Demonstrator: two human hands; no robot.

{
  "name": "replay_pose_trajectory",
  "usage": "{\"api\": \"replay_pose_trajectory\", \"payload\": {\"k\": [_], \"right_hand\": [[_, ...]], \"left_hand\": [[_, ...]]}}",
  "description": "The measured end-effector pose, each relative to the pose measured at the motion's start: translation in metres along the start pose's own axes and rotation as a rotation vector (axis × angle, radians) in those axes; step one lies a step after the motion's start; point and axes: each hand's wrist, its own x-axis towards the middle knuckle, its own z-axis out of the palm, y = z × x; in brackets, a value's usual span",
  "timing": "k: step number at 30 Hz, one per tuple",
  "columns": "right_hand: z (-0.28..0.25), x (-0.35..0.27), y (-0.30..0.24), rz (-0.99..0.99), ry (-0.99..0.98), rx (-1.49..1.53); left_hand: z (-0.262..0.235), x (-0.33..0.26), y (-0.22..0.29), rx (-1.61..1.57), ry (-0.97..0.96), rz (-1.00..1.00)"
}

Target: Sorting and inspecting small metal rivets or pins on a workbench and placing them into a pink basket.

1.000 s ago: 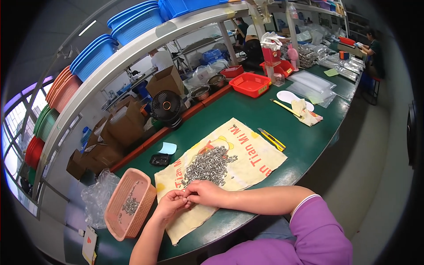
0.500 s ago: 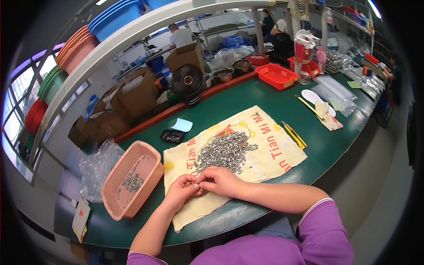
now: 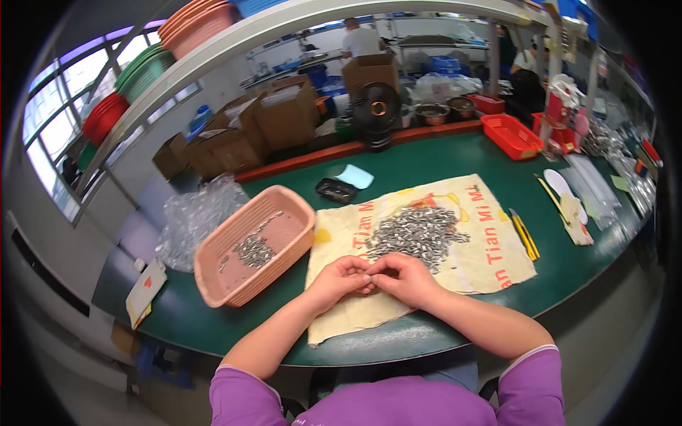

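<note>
A heap of small silvery metal parts [image 3: 415, 233] lies on a pale yellow printed cloth [image 3: 497, 248] in front of me. At the near edge of the heap my left hand [image 3: 342, 278] and my right hand [image 3: 403, 277] meet, fingertips pinched together. Whatever sits between their fingers is too small and too covered to make out. To the left of the cloth stands a pink plastic basket [image 3: 302, 231], tilted toward the lower left in the picture, with a smaller pile of similar metal parts [image 3: 254, 250] on its bottom.
Behind the cloth lie a black tray [image 3: 336, 190] and a light blue sheet [image 3: 354, 177]. A yellow utility knife [image 3: 524, 234] rests at its right. Clear plastic bags [image 3: 202, 213] are left of the basket. A red basket [image 3: 511, 137] and black fan [image 3: 376, 113] stand farther back.
The whole view has swung left, so the table and its things appear farther right. My two hands stay pinched together over the cloth.
</note>
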Motion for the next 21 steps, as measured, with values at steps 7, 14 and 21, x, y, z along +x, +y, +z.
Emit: {"api": "replay_pose_trajectory", "payload": {"k": [7,14,21], "right_hand": [[-0.003,-0.005,0.003,0.111,0.031,0.133],[-0.002,-0.003,-0.002,0.121,0.029,0.175],[-0.003,-0.004,0.001,0.133,0.028,0.193]], "left_hand": [[0.003,0.012,-0.007,-0.012,-0.071,0.059],[0.002,0.011,-0.009,0.01,-0.069,0.086],[0.004,0.011,-0.007,0.028,-0.07,0.07]]}}
